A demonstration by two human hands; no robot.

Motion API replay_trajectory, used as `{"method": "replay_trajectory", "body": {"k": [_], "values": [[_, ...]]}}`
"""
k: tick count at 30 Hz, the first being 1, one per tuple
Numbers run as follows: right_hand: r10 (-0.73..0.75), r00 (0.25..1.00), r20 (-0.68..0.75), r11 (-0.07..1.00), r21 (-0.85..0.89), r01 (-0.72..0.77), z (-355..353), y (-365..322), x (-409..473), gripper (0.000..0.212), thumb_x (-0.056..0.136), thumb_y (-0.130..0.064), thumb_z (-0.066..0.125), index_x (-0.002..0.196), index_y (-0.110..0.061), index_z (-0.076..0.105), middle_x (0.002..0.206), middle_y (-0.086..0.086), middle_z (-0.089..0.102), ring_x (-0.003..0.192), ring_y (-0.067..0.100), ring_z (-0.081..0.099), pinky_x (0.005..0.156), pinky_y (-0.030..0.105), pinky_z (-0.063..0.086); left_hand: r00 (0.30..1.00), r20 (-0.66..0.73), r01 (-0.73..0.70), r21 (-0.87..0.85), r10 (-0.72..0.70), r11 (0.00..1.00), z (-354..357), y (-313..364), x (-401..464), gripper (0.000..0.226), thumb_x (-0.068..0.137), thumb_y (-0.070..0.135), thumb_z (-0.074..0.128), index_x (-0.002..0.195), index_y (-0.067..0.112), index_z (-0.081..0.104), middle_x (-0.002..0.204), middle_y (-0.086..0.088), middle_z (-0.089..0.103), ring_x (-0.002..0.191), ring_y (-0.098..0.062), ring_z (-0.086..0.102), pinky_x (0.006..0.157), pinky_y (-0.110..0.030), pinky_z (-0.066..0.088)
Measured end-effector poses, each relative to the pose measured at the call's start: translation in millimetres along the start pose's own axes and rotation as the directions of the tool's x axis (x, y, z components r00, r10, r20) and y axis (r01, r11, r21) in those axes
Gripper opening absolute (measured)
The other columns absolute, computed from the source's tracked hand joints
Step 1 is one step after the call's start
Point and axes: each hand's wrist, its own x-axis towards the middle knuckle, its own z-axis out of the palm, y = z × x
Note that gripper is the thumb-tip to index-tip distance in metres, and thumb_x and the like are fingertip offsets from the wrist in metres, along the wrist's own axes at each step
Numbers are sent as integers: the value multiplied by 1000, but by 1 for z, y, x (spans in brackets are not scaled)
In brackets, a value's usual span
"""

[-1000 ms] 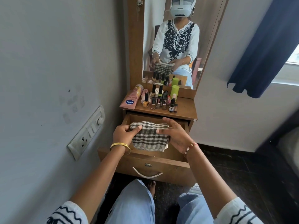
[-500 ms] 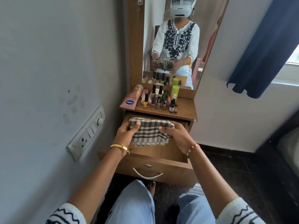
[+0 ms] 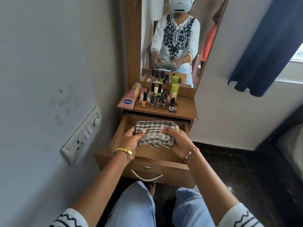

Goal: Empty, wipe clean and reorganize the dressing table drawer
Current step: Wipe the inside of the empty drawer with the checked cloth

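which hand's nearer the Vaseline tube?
Left. The left hand grips the checked cloth below the Vaseline tube; the right hand is farther right.

Home bedroom, dressing table [image 3: 183, 110] with mirror [image 3: 173, 43], cosmetics, navy curtain [image 3: 268, 46]

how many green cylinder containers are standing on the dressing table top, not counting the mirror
1: the lime green container stands at the back of the tabletop, right of the nail polish bottles, against the mirror frame.
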Motion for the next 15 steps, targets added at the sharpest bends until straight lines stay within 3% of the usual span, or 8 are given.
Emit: {"method": "replay_trajectory", "body": {"k": [2,4,6,9,12,15], "values": [[20,997,-72,998,-63,-25,-6,-3,3,26,76,5,68,100,1,61,92,14,70,76,23,69,62,30,58,1000,-20,19,38,-18,999,8,-5,2,19,83,5,63,96,19,59,85,0,69,70,-10,69,54,-23,57],[22,985,-172,997,-67,-34,-12,-10,8,30,75,8,67,103,4,57,88,15,69,72,23,68,57,28,58,998,-34,47,68,-45,997,17,-12,5,21,82,6,65,100,14,60,86,-1,68,76,-15,66,66,-31,58],[-11,971,-238,1000,-19,6,-21,-21,16,31,74,8,67,103,3,57,86,14,69,70,23,68,54,27,56,996,-53,70,90,-65,994,29,-18,9,16,81,11,67,95,15,61,83,-1,66,73,-16,64,62,-30,57],[-115,941,-317,992,9,124,-37,-39,30,34,73,8,68,105,0,59,88,13,68,74,24,66,65,32,56,995,-47,95,72,-92,993,52,-23,14,5,83,16,65,83,18,61,78,-1,66,66,-13,62,63,-27,54],[-179,902,-393,984,-66,167,-53,-59,48,31,75,9,62,105,-2,60,84,11,66,71,22,64,60,31,53,994,6,104,63,-105,993,80,-25,23,8,87,11,60,95,10,63,81,-3,66,62,-10,63,56,-20,52],[-249,844,-474,966,-187,180,-67,-81,72,32,76,10,55,104,-3,62,82,9,65,70,20,63,58,28,52,993,32,110,128,-114,986,108,-26,33,23,88,12,58,110,4,60,93,-9,65,69,-12,61,64,-23,50]]}}
